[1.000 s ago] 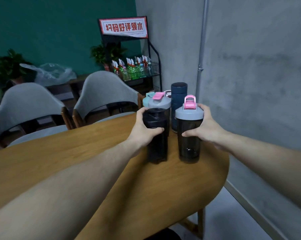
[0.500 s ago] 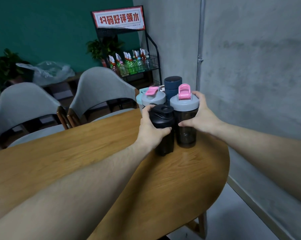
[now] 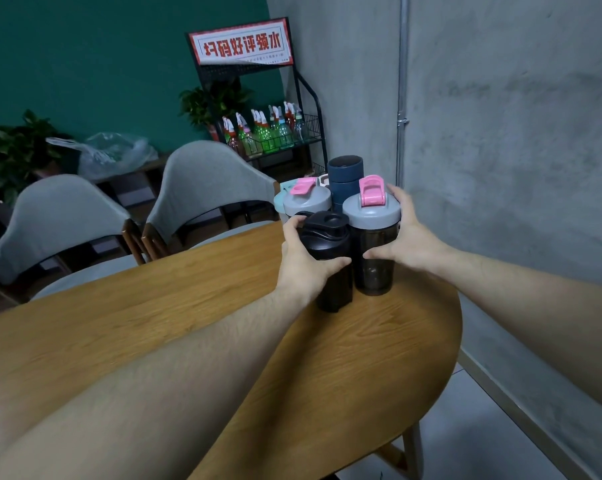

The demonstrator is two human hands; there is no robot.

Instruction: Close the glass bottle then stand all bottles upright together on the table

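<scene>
Wooden table: five bottles upright, clustered at its far end. My left hand grips the black bottle; my right hand grips the grey-lidded shaker (pink flip cap shut). Both bottles touch. Navy bottle stands behind.

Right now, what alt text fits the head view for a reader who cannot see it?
Two bare hands hold two upright bottles side by side on a wooden table: the left hand grips a black bottle, the right hand a grey-lidded shaker with a pink cap. More upright bottles, including a dark blue bottle, cluster behind them.
</scene>
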